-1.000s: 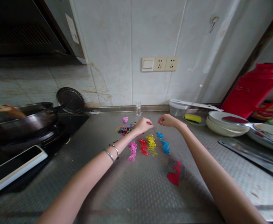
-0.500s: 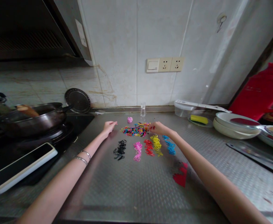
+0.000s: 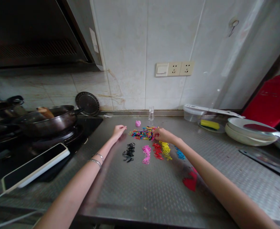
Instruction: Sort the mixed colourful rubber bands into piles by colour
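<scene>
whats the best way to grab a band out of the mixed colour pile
Pinch a loose loop at the right edge of the mixed pile with thumb and forefinger, coming down from above. The bands lie thin, flat and tangled on the steel counter, so an edge loop should pull free most easily. The right hand sits at that edge.

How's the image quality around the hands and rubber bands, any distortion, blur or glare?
Head view: wide lens bows the wall seams; left hand, right hand and mixed bands fairly sharp; red container at the right edge smeared; range hood in deep shadow; steel counter shows only soft sheen.
</scene>
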`<state>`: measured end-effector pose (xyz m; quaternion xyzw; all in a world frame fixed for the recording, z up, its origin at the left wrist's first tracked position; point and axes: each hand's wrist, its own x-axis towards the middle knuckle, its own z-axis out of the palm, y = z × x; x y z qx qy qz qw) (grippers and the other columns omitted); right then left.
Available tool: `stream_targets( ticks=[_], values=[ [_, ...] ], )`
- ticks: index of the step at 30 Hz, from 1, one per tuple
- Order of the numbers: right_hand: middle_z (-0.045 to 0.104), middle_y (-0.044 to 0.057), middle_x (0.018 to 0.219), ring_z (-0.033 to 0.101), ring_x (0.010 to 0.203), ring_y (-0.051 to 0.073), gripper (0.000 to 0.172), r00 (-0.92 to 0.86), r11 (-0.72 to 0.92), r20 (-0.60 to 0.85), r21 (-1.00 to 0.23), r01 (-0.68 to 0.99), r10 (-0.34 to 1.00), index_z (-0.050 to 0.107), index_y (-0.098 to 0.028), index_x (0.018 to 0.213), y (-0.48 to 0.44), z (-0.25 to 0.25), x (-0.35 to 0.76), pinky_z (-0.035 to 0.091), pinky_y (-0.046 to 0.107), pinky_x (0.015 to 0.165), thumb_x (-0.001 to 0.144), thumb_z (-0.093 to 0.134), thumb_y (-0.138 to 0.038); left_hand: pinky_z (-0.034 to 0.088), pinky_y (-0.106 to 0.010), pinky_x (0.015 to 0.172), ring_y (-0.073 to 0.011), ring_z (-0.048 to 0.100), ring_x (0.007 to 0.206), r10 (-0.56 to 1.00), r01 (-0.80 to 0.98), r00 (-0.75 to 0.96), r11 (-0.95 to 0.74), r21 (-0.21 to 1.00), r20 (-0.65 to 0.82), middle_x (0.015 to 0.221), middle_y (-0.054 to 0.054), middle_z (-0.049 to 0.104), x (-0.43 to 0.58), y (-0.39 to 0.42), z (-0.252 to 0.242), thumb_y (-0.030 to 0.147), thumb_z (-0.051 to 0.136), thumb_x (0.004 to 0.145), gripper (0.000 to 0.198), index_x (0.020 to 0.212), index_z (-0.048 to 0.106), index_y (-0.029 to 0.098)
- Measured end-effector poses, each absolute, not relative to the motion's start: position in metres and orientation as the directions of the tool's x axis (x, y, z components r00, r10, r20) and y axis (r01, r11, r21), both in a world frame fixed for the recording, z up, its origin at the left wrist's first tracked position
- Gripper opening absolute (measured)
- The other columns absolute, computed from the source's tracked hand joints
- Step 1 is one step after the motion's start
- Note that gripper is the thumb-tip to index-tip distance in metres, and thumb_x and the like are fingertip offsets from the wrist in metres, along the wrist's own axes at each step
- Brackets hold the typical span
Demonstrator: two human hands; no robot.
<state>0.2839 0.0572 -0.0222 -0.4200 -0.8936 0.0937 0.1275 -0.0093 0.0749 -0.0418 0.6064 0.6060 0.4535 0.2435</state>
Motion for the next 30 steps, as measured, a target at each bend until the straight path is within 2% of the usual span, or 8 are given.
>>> stream_targets(
  ticks=[4,16,25,30],
  values=[
    [0.065,0.003,0.070,0.054,0.063,0.011,0.020,-0.615,0.635,0.169,-0.281,0.719,0.770,0.067,-0.015,0.074,0.053,-0.015,0.282,0.036,0.018,0.058,0.068,0.048,-0.014,0.029,-0.022,0.047,-0.0117,0.048,0.049,0.951,0.517,-0.144,-0.165,0.840,0.275,0.048,-0.001,0.056,-0.011,0.078,-0.046,0.037,0.053,0.069,0.028,0.067,0.065,0.012],
    [0.065,0.002,0.070,0.056,0.064,0.011,0.023,-0.689,0.711,0.258,-0.469,0.524,0.678,0.066,-0.014,0.072,0.011,0.002,0.253,0.040,0.017,0.058,0.063,0.046,-0.008,0.033,-0.021,0.052,-0.0133,0.052,0.057,0.936,0.516,-0.144,-0.207,0.831,0.322,0.055,-0.003,0.059,-0.013,0.083,-0.051,0.036,0.052,0.067,0.026,0.062,0.063,0.012],
    [0.066,0.002,0.071,0.056,0.064,0.011,0.022,-0.736,0.722,0.211,-0.487,0.491,0.644,0.068,-0.014,0.074,-0.020,-0.006,0.248,0.039,0.018,0.059,0.066,0.047,-0.010,0.028,-0.021,0.047,-0.0102,0.045,0.047,0.939,0.493,-0.143,-0.207,0.845,0.313,0.046,0.001,0.052,-0.013,0.078,-0.049,0.038,0.051,0.069,0.029,0.066,0.064,0.012],
    [0.066,0.003,0.075,0.055,0.066,0.012,0.022,-0.691,0.718,0.268,-0.468,0.516,0.671,0.068,-0.016,0.078,-0.021,-0.006,0.252,0.040,0.020,0.062,0.068,0.049,-0.013,0.029,-0.021,0.047,-0.0097,0.044,0.047,0.937,0.476,-0.095,-0.253,0.842,0.335,0.047,0.000,0.053,-0.011,0.074,-0.045,0.040,0.051,0.069,0.031,0.067,0.064,0.012]
  ],
)
